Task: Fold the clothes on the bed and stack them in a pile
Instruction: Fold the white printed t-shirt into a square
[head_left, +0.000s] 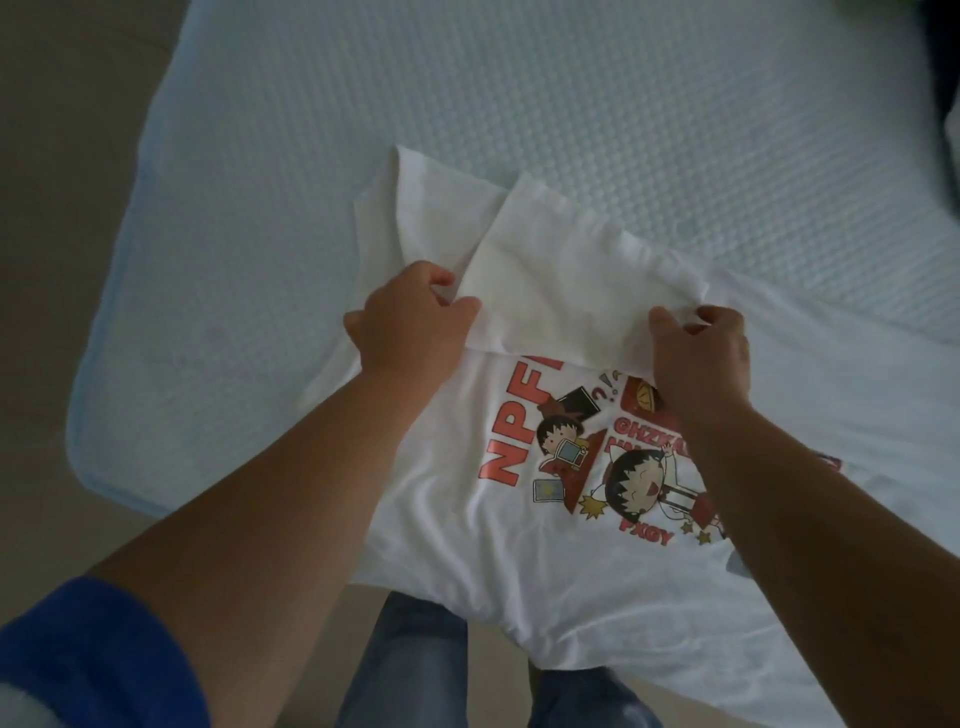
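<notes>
A white T-shirt with a red-lettered cartoon print lies at the bed's near corner, its lower part hanging over the edge. A plain white flap of the shirt is folded over towards the print. My left hand pinches the flap's left edge. At the flap's right edge my right hand grips the cloth, covering part of the print.
The bed has a pale blue textured cover, stretching away beyond the shirt. Bare floor lies to the left. A dark item sits at the far right edge. My jeans-clad legs stand below the bed's corner.
</notes>
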